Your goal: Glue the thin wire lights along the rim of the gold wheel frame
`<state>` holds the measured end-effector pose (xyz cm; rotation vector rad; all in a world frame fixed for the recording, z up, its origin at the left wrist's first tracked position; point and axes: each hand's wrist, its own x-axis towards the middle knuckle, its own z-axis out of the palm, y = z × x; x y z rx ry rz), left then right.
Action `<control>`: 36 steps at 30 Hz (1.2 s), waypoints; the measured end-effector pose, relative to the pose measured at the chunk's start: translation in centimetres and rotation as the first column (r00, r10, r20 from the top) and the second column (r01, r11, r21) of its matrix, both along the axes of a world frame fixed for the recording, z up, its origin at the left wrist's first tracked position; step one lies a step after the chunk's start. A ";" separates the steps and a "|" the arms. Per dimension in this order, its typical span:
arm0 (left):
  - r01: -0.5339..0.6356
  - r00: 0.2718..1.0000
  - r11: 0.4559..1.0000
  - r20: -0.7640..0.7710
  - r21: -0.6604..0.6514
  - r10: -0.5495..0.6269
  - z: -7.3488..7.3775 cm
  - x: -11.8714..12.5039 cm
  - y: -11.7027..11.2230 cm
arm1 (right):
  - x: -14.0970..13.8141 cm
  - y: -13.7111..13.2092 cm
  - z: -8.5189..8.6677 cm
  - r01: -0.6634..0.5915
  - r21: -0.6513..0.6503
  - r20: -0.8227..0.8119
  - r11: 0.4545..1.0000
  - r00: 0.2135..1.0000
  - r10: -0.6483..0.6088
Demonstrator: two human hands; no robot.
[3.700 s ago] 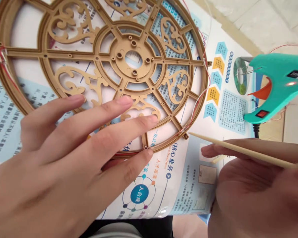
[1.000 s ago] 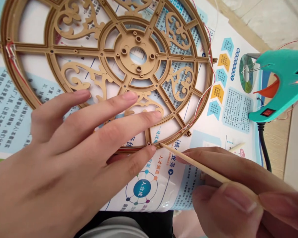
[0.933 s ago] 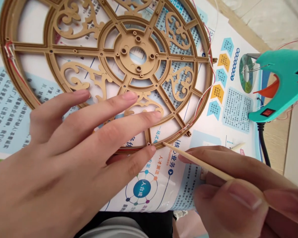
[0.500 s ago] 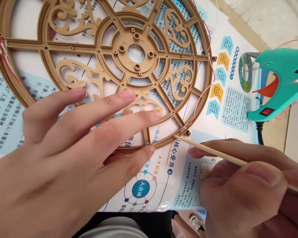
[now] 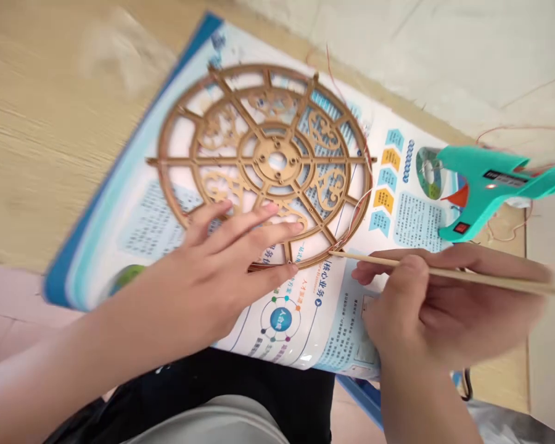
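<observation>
A round gold openwork frame (image 5: 300,161) with spokes and scroll ornaments lies on a printed sheet. Over its near-left part my left hand (image 5: 213,277) is spread, fingers apart, the fingertips resting on the frame and its rim. My right hand (image 5: 425,308) pinches a thin wooden stick (image 5: 374,259) between thumb and fingers. The stick's tip meets the frame's outer rim at the near right. Thin red and white wires (image 5: 357,213) run along the right side of the rim, partly loose outside it. My left hand hides part of the near-left rim.
A teal glue gun (image 5: 485,185) with an orange trigger and a lit red light rests on the right. Beneath the frame is the glossy printed sheet (image 5: 166,222), on a wooden surface (image 5: 50,135). Loose red wire (image 5: 513,127) trails near the glue gun.
The view has pulled back, so the frame and hands look smaller and more of the sheet shows. Stick tip and left hand keep about the same places on the frame.
</observation>
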<state>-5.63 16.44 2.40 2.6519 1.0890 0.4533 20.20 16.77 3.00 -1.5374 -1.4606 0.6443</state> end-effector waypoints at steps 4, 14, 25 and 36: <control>-0.011 1.000 1.000 -0.002 -0.005 0.011 0.6 -0.1 -0.1 | -0.8 1.5 0.3 0.041 -0.006 -0.186 0.999 0.982 -0.041; -0.033 0.999 0.999 0.014 -0.030 0.033 1.2 -0.2 -0.5 | 0.6 2.5 3.5 0.126 0.069 -0.406 0.990 0.910 -0.087; -0.134 0.987 0.988 0.102 0.075 0.127 1.4 0.0 -1.2 | 0.7 4.5 8.3 -0.303 -0.608 -0.097 0.733 0.946 0.311; -0.211 0.968 0.977 0.132 -0.018 0.212 1.3 -0.1 -1.1 | 5.4 4.1 10.0 -0.028 -0.744 0.277 0.668 0.896 0.346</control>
